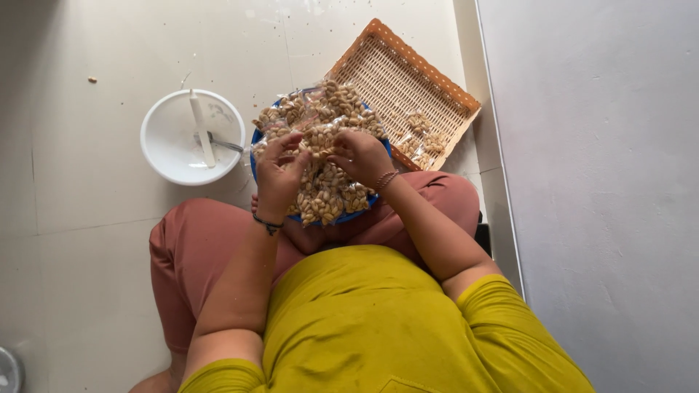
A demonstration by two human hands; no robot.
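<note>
A heap of small clear plastic packets filled with tan peanuts lies piled in a round blue plastic basin that rests on the person's lap, just beyond the crossed legs in rust-red trousers. Both hands work at the middle of the heap. The left hand, with a dark band at its wrist, has its fingers curled and pinching one packet near the top of the pile. The right hand, with a beaded bracelet at the wrist, meets it from the right, its fingers closed on the same packet, so the two hands nearly touch.

To the far right of the basin, touching its edge, a rectangular orange-rimmed woven plastic tray sits tilted on the floor, with a few more peanut packets lying in its near corner. To the left of the basin, close beside it, stands a round white plastic bowl holding a white stick-shaped thing and a metal spoon. All of it rests on a pale tiled floor, and a grey wall runs along the right. The person wears a mustard-yellow shirt.
</note>
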